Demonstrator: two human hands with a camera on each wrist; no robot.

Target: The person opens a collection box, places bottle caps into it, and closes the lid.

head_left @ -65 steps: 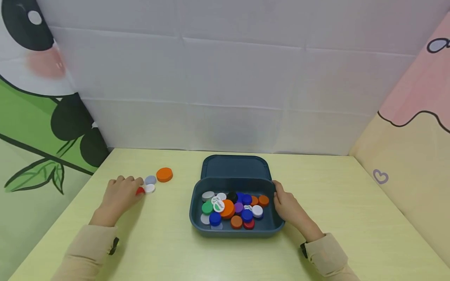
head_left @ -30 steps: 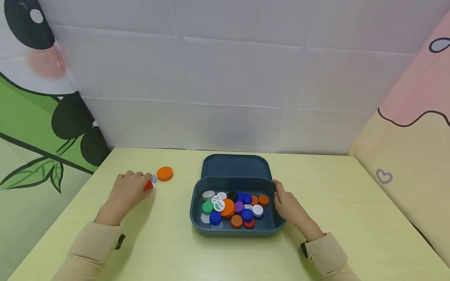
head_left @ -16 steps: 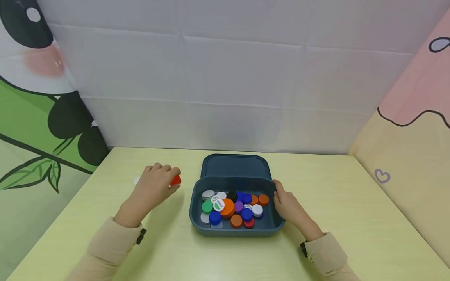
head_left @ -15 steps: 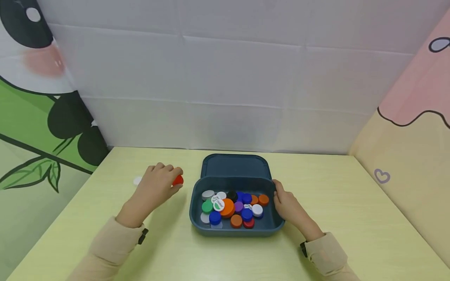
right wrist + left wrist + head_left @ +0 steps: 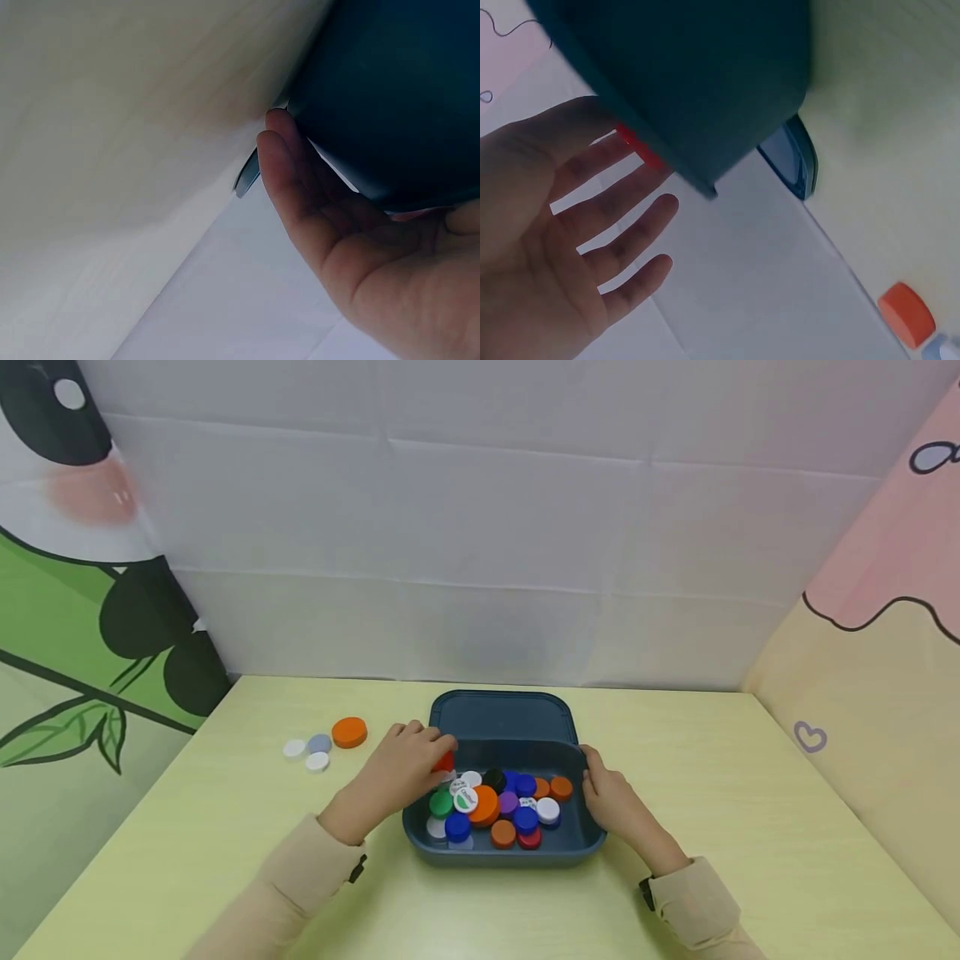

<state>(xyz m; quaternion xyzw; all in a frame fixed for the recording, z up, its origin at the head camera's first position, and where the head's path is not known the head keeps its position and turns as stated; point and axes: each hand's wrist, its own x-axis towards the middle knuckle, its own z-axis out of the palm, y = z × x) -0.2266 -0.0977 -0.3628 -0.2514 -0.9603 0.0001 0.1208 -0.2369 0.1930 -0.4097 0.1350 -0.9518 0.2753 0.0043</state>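
Observation:
My left hand (image 5: 392,774) pinches a red bottle cap (image 5: 445,762) between thumb and fingers, over the left rim of a dark blue-grey plastic box (image 5: 504,860). In the left wrist view, part of the red cap (image 5: 639,147) shows just past the box's rim, while the other fingers are spread. Inside the box lie several bottle caps in orange, blue, white, green, purple, black and red. My right hand (image 5: 621,802) holds the box's right side, its thumb at the rim. From the right wrist, the fingers (image 5: 281,169) are seen along the outer wall.
Left of the box on the table (image 5: 697,777) lie a large orange cap (image 5: 349,732), a pale blue cap (image 5: 319,743) and two white caps (image 5: 317,762). A dark blue lid (image 5: 502,714) is directly behind the box. A white sheet (image 5: 510,527) hangs at the table's back edge.
My left hand has carried the red cap rightwards, from beside the white caps to the box's left rim. The caps it covered are visible again. My right hand and the box have stayed put.

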